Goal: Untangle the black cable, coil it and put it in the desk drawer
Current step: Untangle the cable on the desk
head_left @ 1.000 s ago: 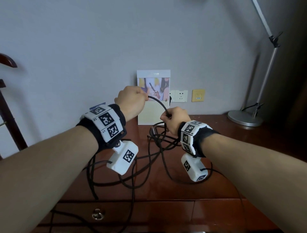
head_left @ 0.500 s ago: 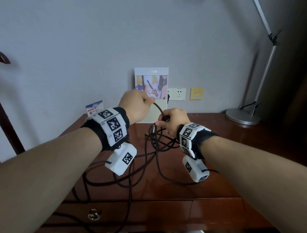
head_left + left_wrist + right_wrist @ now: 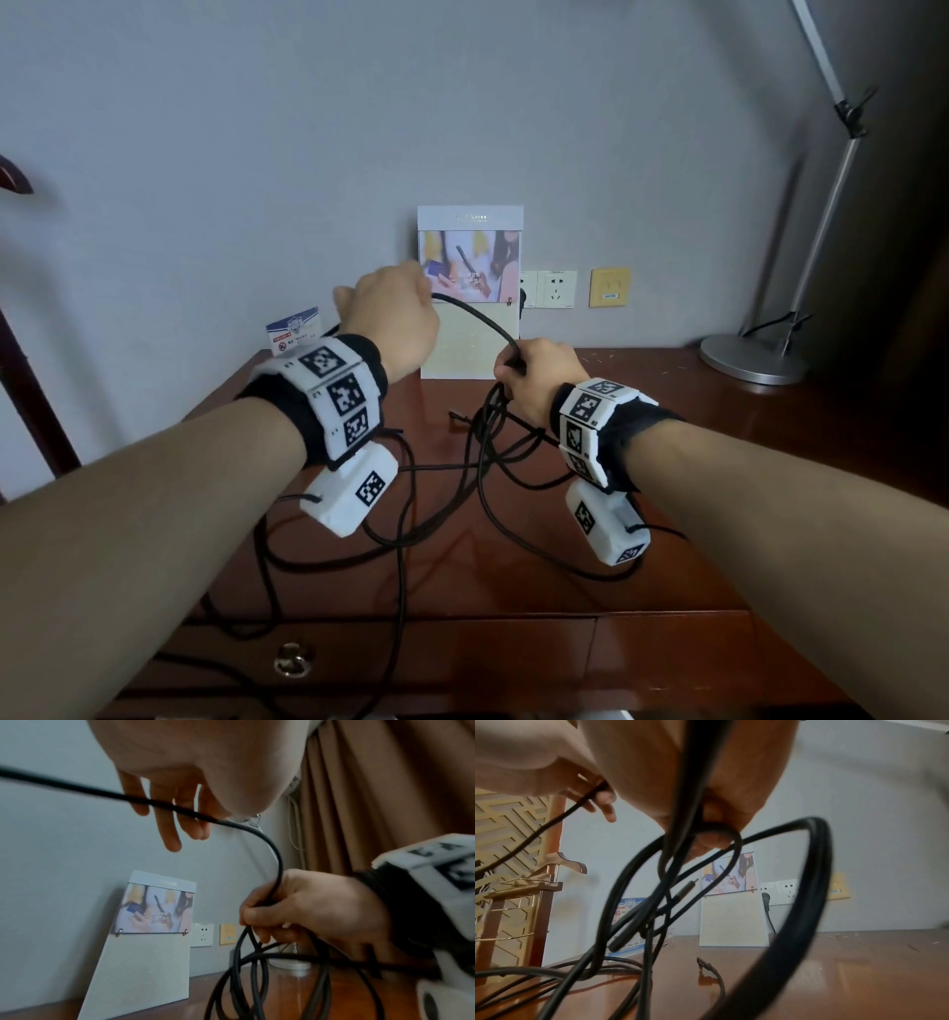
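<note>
Since the earlier frames: left hand [image 3: 390, 321] risen and drawn leftward, lengthening the black cable [image 3: 475, 321] span to the right hand [image 3: 536, 377]. Left pinches one strand, other fingers loose; right, lower, fists gathered loops above the desk [image 3: 667, 514], drawer [image 3: 452, 652] closed. Risk: pulling tightens the tangle beneath.

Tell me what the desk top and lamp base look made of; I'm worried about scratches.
The desk top looks like reddish-brown wood under a glossy lacquer: the cable mirrors in it. The lamp base looks like brushed silver metal, matte and round.
</note>
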